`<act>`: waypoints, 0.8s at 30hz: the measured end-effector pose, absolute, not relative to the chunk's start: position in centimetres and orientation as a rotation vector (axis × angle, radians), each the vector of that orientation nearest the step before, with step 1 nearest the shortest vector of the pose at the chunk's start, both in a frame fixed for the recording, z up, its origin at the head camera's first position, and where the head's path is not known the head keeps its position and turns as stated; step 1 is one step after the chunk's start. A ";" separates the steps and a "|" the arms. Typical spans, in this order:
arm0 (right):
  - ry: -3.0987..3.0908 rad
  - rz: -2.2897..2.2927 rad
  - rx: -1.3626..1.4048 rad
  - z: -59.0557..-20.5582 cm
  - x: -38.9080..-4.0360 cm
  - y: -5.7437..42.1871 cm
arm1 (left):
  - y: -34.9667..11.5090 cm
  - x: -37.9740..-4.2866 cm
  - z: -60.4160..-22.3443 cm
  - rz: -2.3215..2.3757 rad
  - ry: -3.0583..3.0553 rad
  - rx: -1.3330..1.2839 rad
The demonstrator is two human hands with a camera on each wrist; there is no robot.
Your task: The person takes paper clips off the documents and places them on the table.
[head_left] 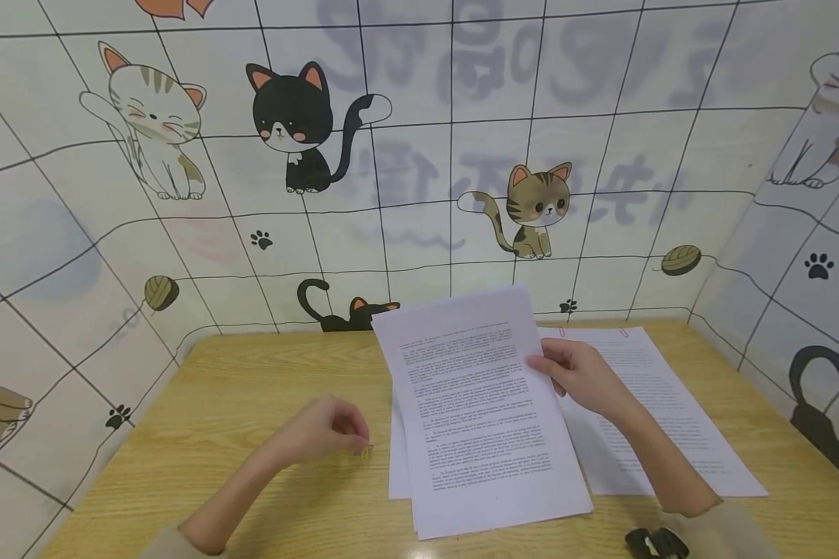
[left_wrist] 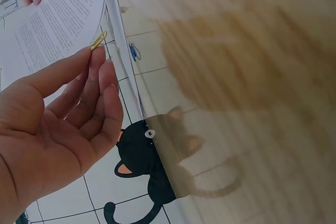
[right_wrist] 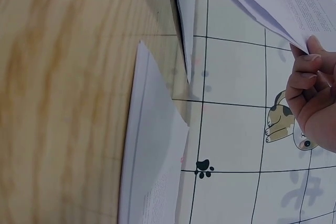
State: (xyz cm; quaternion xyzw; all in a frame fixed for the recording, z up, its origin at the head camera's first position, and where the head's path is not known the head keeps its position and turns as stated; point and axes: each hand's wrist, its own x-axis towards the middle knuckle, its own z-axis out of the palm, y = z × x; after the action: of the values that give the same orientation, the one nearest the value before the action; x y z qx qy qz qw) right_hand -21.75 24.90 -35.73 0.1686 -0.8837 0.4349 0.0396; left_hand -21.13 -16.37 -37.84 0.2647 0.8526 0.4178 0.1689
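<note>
My left hand [head_left: 322,428] pinches a yellow paper clip [left_wrist: 98,41] between thumb and index fingertip, left of the papers. A blue paper clip [left_wrist: 135,52] shows beyond those fingers in the left wrist view. With thumb and fingers, my right hand [head_left: 579,378] grips the right edge of some printed sheets [head_left: 475,419], raised and tilted toward me. In the right wrist view the edges of the held sheets [right_wrist: 273,24] fan slightly apart. More white paper [head_left: 400,466] lies beneath them on the table, mostly hidden.
To the right, partly under my right forearm, lies another printed stack [head_left: 660,419] with two red paper clips [head_left: 624,333] along its top edge. The wooden table [head_left: 252,388] meets a cat-patterned wall covering [head_left: 419,171] at the back and sides.
</note>
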 end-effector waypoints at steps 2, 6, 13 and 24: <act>-2.707 1.330 0.518 -35.7 -21.8 24.9 | -16.5 -21.3 -38.0 1.155 2.434 0.769; -2.702 1.330 0.523 -35.7 -21.8 24.9 | -16.7 -21.5 -38.3 1.114 2.439 0.791; -2.702 1.334 0.518 -35.7 -21.7 24.9 | -16.8 -21.5 -38.4 1.099 2.403 0.796; -2.703 1.351 0.516 -35.7 -21.7 24.9 | -16.9 -21.7 -38.4 1.076 2.437 0.749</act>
State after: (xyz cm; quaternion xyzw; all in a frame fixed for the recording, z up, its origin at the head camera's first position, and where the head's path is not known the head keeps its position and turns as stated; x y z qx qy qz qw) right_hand -21.69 24.90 -35.73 0.1682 -0.8810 0.4405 0.0381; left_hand -21.66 -16.88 -38.42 0.2660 0.8652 0.3821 0.1861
